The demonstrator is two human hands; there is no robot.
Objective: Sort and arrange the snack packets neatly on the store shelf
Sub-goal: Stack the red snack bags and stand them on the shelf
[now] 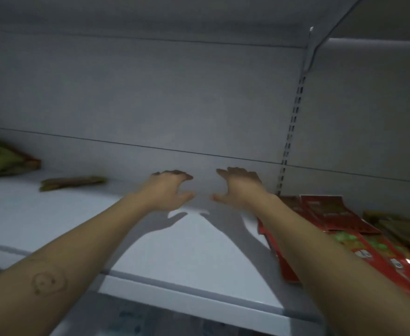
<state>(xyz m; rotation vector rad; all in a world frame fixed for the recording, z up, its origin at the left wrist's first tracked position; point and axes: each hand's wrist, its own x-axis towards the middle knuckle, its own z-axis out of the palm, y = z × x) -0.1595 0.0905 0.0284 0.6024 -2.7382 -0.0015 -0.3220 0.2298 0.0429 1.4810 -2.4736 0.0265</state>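
Both my arms reach deep over the white store shelf [179,251]. My left hand [168,187] and my right hand [239,186] hover side by side near the back wall, fingers spread and loosely bent, holding nothing. Red snack packets [329,214] lie flat on the shelf at the right, partly under my right forearm. A thin greenish-brown packet [72,183] lies flat at the back left. A green and red packet pile [3,158] sits at the far left edge.
Olive-brown packets [402,229] lie at the far right beside the red ones. A slotted metal upright [291,132] with a bracket divides the back wall at the right. Another shelf hangs overhead. A lower shelf level shows below the front lip [199,297].
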